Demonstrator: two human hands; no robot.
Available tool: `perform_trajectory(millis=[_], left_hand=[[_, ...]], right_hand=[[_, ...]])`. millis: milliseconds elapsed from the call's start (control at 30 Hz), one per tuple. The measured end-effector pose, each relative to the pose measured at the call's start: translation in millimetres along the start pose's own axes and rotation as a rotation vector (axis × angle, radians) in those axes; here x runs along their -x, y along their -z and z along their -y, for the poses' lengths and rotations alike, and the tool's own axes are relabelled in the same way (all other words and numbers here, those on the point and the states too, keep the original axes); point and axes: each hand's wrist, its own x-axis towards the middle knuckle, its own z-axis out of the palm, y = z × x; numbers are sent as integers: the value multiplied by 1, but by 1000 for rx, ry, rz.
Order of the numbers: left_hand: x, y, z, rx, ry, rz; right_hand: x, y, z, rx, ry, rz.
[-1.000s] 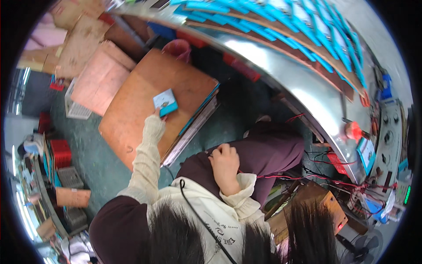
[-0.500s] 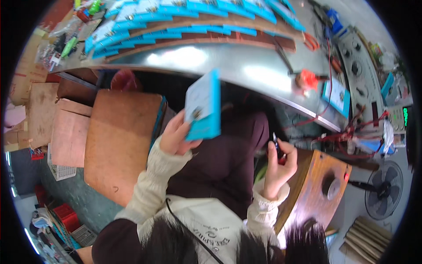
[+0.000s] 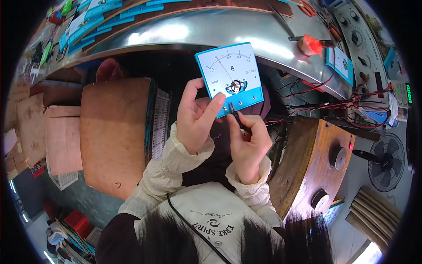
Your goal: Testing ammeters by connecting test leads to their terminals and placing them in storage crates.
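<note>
An analogue ammeter panel (image 3: 232, 75), blue with a white dial face, is held up over my lap with its face toward me. My left hand (image 3: 196, 118) is closed on its lower left edge, thumb on the front and fingers behind. At the bottom blue strip sit several small metal terminals. My right hand (image 3: 249, 143) pinches a black test lead (image 3: 237, 118) with a metal tip. The tip lies at the bottom edge near the left terminals; whether it touches one I cannot tell. A bit of red shows between the right fingers.
Ahead is a metal bench (image 3: 176, 33) with rows of blue panels on boards (image 3: 145, 13), scissors (image 3: 306, 9) and another panel (image 3: 339, 64). At right are an instrument with knobs (image 3: 357, 39), red wires, a wooden box (image 3: 307, 163) and a fan (image 3: 387, 160). Brown boards (image 3: 115, 136) stand left.
My left hand has brought the ammeter panel rightward and turned its face toward me. My right hand has moved left, and the lead tip is now at the panel's bottom edge.
</note>
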Motion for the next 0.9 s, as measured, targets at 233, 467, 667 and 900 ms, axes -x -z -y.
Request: perform_trajectory(millis=[233, 467, 667, 900], left_hand=[[4, 8, 3, 46, -45, -80], [6, 10, 7, -13, -72, -87], [-1, 13, 8, 106, -28, -76], [-7, 18, 8, 31, 14, -53]], right_hand=[[2, -2, 7, -77, 13, 157], [1, -12, 7, 58, 105, 99], [-7, 4, -4, -8, 52, 211], [-10, 45, -33, -55, -240, -28]])
